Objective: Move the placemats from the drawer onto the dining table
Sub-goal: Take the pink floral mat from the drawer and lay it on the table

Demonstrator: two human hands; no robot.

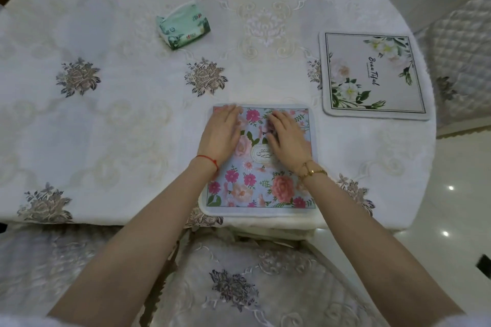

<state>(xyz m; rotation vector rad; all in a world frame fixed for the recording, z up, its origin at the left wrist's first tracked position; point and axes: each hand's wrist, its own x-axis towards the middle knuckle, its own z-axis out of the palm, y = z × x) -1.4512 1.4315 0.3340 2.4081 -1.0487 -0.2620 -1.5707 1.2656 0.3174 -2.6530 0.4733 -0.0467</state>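
Observation:
A blue placemat with pink flowers lies flat at the near edge of the dining table, which wears a white embroidered cloth. My left hand rests flat on the mat's upper left part, fingers together and extended. My right hand lies flat on the mat's middle, palm down. Neither hand grips anything. A second placemat, white with white flowers and green leaves, lies flat at the table's right side, apart from the first.
A green pack of tissues sits at the table's far middle. A quilted chair stands at the right, and another chair seat is below my arms. Glossy white floor shows at the right.

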